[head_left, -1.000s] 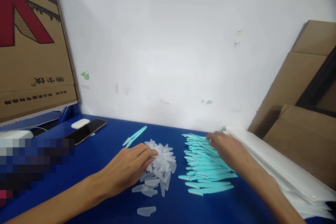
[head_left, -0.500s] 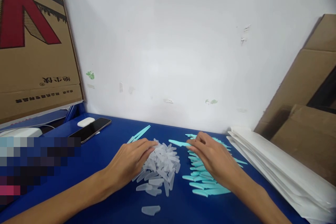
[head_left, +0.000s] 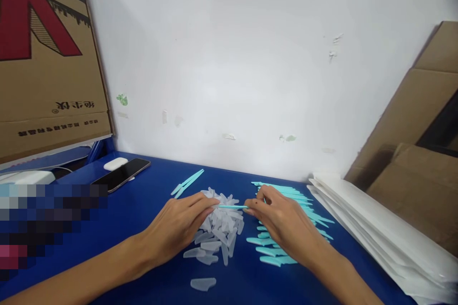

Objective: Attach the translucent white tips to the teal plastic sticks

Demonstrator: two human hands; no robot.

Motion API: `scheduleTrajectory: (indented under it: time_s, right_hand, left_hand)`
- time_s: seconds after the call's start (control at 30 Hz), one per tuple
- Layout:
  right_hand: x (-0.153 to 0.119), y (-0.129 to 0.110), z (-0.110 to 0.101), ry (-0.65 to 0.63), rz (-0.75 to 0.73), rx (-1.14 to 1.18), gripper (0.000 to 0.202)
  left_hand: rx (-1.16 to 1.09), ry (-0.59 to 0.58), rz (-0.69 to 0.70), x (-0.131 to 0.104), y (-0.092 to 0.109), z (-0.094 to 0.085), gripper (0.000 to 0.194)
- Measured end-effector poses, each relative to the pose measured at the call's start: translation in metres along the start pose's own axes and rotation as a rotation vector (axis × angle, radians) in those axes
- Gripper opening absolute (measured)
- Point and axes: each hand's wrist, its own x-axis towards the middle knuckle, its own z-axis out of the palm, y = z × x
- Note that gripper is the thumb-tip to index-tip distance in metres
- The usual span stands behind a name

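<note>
A turquoise eyebrow razor (head_left: 232, 207) spans the gap between my two hands, lying level above the heap of clear blade caps (head_left: 223, 221). My left hand (head_left: 186, 214) pinches at its blade end; whether a cap sits between those fingertips is hidden. The other end is gripped between the thumb and fingers of my right hand (head_left: 277, 217). Below and around my right hand lies a row of turquoise eyebrow razors (head_left: 274, 251), partly covered by the hand. One loose blade cap (head_left: 203, 284) rests nearer to me.
Two turquoise razors (head_left: 189, 182) lie behind my left hand. A phone (head_left: 123, 175) and a white case (head_left: 115, 164) are at the left. White padded sheets (head_left: 372, 233) are stacked at the right, by cardboard (head_left: 415, 190). A white wall (head_left: 229, 66) closes off the back.
My right hand has moved left with the razor, bringing its blade end to my left fingertips. My left hand stays pinched over the caps, shifted slightly right.
</note>
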Motion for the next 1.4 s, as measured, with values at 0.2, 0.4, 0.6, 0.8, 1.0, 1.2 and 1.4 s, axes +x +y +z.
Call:
scheduleTrajectory:
  time_s: [0.2, 0.4, 0.6, 0.8, 1.0, 1.2, 1.4]
  right_hand:
    - [-0.001, -0.001, 0.000, -0.008, 0.019, 0.013, 0.020]
    - [-0.001, 0.001, -0.001, -0.050, -0.006, 0.034, 0.020]
    - [-0.001, -0.006, 0.001, -0.031, -0.059, 0.018, 0.018]
    - [-0.002, -0.020, 0.006, 0.005, -0.116, 0.014, 0.021]
    - [0.001, 0.002, -0.001, 0.008, 0.006, -0.098, 0.033]
    - [-0.012, 0.067, -0.016, -0.117, 0.294, -0.325, 0.029]
    - [-0.029, 0.097, -0.021, -0.392, 0.428, -0.098, 0.024]
  left_hand:
    - [-0.014, 0.004, 0.009, -0.001, 0.003, 0.000, 0.029]
    - [-0.006, 0.008, -0.013, -0.002, 0.004, 0.001, 0.028]
    - [0.005, 0.061, 0.112, -0.004, 0.004, 0.003, 0.031]
    - [0.041, 0.057, 0.181, -0.008, 0.007, 0.006, 0.032]
    - [0.125, -0.014, 0.016, 0.001, 0.000, -0.001, 0.024]
    - [0.510, -0.169, -0.418, 0.013, -0.040, -0.018, 0.027]
    - [0.686, -0.344, -0.576, 0.011, -0.066, -0.021, 0.028]
